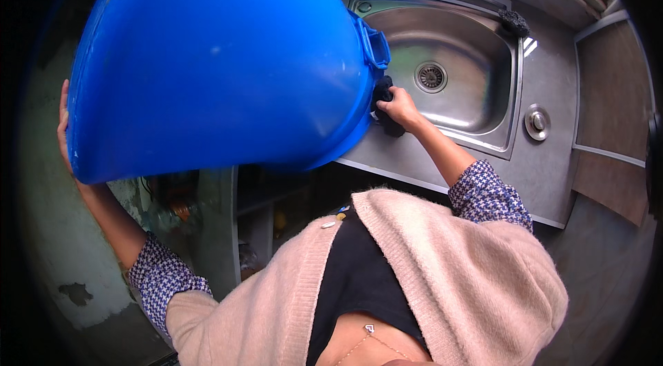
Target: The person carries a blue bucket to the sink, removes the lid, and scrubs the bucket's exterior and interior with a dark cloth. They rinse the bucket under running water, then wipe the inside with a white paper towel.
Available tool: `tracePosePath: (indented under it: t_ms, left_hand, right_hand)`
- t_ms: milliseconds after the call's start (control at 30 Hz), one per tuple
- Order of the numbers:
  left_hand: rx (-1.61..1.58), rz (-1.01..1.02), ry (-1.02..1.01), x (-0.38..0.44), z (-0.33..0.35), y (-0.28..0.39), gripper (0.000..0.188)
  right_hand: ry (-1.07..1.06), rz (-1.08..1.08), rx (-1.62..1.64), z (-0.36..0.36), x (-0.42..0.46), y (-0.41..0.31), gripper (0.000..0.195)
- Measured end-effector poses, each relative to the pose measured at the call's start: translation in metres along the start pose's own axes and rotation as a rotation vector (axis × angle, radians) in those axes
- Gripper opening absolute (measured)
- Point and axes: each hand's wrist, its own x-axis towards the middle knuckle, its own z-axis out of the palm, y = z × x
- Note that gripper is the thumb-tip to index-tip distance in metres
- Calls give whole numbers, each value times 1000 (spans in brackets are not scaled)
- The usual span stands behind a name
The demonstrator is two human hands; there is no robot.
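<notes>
A large blue plastic barrel lies tilted on its side across the left of the view, its narrower rimmed end toward the sink. Against its far left end my left hand is pressed, steadying it; part of that palm is hidden behind the barrel. My right hand grips a bunched black cloth beside the barrel's rim, over the sink's near left edge. Close above the cloth, a blue handle juts from the barrel's side. The barrel's mouth is out of sight.
A stainless steel sink with a strainer drain is set in the grey countertop. A dark scouring pad rests on its back right corner. A metal drain plug lies right of it. Below the barrel are dim shelves.
</notes>
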Motion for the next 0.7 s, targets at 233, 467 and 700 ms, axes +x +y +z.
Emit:
tracePosePath:
  t_ms: [233, 467, 700]
  left_hand:
    - [-124, -31, 12, 7, -22, -22, 58]
    - [-339, -118, 21, 30, -3, 9, 59]
    - [-439, -95, 10, 43, -23, -4, 58]
  right_hand:
    - [4, -101, -129, -8, -34, -20, 40]
    - [-57, -218, -258, -15, -52, -30, 38]
    - [-97, -601, 348, -104, -39, -117, 32]
